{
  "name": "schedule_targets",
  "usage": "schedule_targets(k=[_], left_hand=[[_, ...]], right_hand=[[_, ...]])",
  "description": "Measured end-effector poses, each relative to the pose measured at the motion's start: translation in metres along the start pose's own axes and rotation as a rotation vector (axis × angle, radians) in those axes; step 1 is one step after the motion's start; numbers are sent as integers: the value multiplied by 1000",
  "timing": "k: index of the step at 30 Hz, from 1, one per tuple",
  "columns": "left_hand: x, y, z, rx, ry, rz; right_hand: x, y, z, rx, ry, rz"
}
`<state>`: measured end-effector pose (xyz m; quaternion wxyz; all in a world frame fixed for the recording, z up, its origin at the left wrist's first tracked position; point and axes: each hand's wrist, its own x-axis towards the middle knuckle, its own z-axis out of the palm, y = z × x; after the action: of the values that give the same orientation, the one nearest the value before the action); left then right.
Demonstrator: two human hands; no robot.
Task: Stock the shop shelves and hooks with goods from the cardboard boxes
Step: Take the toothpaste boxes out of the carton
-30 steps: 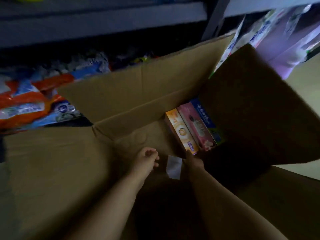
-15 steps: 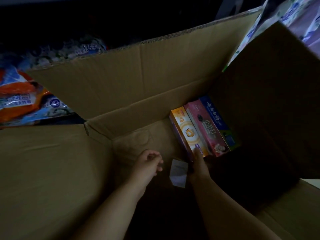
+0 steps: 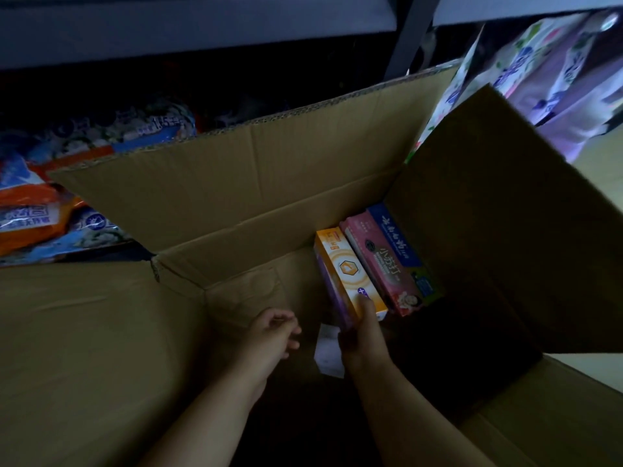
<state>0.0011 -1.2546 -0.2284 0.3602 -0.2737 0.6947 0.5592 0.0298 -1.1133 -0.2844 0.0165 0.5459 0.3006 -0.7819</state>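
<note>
Both arms reach down into a large open cardboard box point(image 3: 236, 197). Three long cartons lie side by side against its far right corner: an orange one point(image 3: 347, 267), a pink one point(image 3: 381, 261) and a blue one point(image 3: 394, 234). My right hand point(image 3: 362, 335) grips the near end of the orange carton, thumb on its top face. My left hand point(image 3: 271, 335) hovers to the left with fingers loosely curled and holds nothing. A small white paper slip point(image 3: 327, 352) lies on the box floor between the hands.
The box's flaps stand open on all sides; the right flap point(image 3: 505, 214) rises tall. Behind the box, orange and blue bagged goods point(image 3: 37, 210) fill a low shelf at left. Purple and white floral packs point(image 3: 556, 72) sit at upper right under a grey shelf board point(image 3: 168, 21).
My right hand has moved forward from beside the paper slip and closed round the orange carton's near end. The left hand stayed in place. The view pulled back.
</note>
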Motion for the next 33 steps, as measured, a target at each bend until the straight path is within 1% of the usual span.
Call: schedule_targets(k=[2,5,8,11,13,16,18,22,25,28,30,33], left_hand=[[-2,2,1,4,-1,2],[-6,6,3,9,-16,-5],[-7,6,4,-3,6,-24],[-11,3,3,-94,14,-62],[-18,1,2,-189,-31,-85],[-25,0,0,-324,-132,-45],[-30,1,-4,-405,-179,24],[-36,-3,-15,-474,-116,38],[-40,-6,-20,-487,-74,20],[-48,-6,-23,-507,-59,21],[-53,-2,-24,-500,-75,23],[-63,5,-26,-499,-120,47]], right_hand=[[-7,-3,1,22,-18,28],[-17,-6,6,26,0,62],[-29,-3,8,19,-16,93],[-52,0,1,4,-80,190],[-70,4,-5,-1,-119,218],[-92,9,-11,-7,-257,226],[-103,12,-14,-87,-335,224],[-119,14,-15,-246,-466,219],[-123,12,-15,-439,-455,239],[-125,4,-18,-608,-478,238],[-123,-3,-22,-638,-454,222],[-122,-18,-25,-645,-462,237]])
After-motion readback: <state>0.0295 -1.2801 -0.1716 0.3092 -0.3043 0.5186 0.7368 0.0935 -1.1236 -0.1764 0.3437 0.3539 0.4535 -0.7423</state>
